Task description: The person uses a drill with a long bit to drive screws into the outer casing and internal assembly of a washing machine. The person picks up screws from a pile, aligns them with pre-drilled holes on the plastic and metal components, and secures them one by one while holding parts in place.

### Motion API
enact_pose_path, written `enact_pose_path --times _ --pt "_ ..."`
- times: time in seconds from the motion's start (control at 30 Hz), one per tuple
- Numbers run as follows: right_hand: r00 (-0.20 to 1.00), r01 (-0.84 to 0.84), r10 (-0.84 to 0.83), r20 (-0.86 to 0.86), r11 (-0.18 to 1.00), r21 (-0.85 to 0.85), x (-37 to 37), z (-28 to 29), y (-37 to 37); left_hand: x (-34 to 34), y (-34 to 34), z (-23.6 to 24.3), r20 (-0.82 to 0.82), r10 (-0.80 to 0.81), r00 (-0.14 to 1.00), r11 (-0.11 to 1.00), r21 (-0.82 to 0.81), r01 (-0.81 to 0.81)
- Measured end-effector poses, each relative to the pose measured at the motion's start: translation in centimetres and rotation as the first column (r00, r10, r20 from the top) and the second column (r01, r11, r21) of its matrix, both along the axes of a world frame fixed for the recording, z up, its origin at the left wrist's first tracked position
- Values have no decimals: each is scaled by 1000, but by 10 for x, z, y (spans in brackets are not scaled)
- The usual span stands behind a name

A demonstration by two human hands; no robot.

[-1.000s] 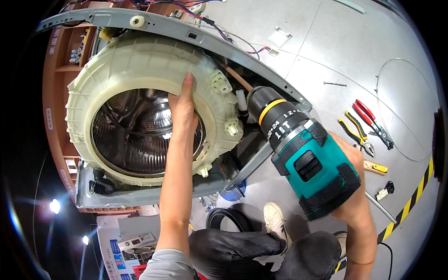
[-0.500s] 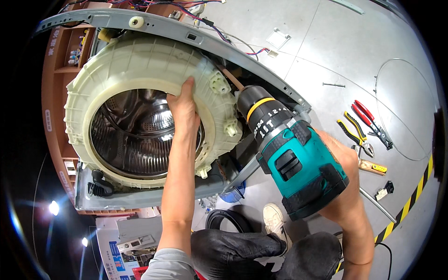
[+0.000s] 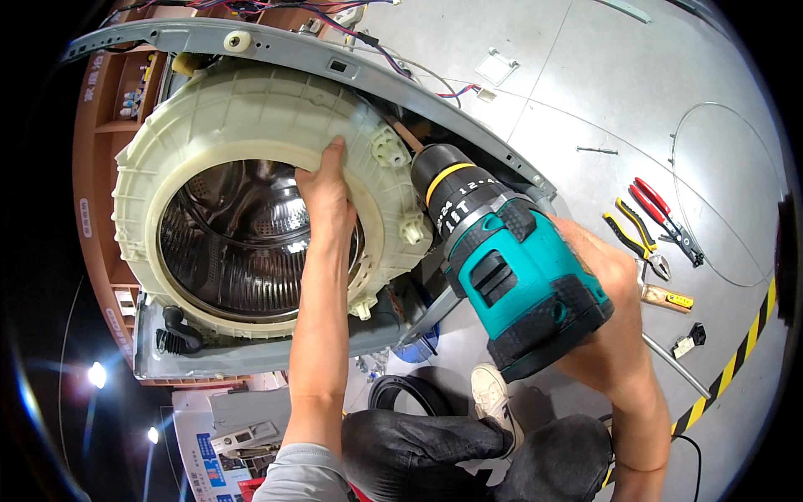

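My left hand grips the inner rim of a cream plastic washing-machine tub, thumb on its front face. Inside the ring is a steel drum. The tub sits within a grey metal cabinet frame. In my right hand is a teal and black drill with a yellow band. A long copper-coloured bit runs from its chuck toward the gap at the tub's upper right; its tip is hard to make out. The drill hides much of my right fingers.
Cutting pliers, red-handled pliers, a wooden-handled tool, a metal rod and a wire loop lie on the floor. A wooden shelf stands left. A black rubber ring lies near my shoe.
The drill and my right hand have moved left and upward, closer to the tub's upper right edge. My left hand keeps its grip, with only slight shifts.
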State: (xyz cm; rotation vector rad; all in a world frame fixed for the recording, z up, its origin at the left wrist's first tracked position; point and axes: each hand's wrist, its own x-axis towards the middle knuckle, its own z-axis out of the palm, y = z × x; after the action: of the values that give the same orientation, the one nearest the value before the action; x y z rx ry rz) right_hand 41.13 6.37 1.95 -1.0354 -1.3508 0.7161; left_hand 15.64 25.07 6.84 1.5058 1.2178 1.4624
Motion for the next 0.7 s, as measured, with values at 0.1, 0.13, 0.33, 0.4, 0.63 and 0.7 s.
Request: enact_pose_path --times 0.1,0.13,0.33,0.4,0.63,0.7 --pt "988 27 -21 155 999 -36 0 6 0 -2 0 1 -33 19 999 1000 14 -18" --pt "985 23 -21 174 1000 -10 1 6 0 -2 -1 1 -37 25 999 999 25 -24" --pt "983 18 -34 179 996 91 3 -5 3 0 -2 2 -5 38 999 999 25 -38" --pt "981 46 -65 183 993 109 1 -6 4 -2 -1 -2 7 13 1000 1000 13 -13" --pt "830 30 -145 538 976 217 22 14 5 -5 -2 -2 -35 43 998 997 60 -41" --pt "800 0 -138 584 973 230 24 15 6 -2 -7 -2 -27 46 999 999 16 -46"
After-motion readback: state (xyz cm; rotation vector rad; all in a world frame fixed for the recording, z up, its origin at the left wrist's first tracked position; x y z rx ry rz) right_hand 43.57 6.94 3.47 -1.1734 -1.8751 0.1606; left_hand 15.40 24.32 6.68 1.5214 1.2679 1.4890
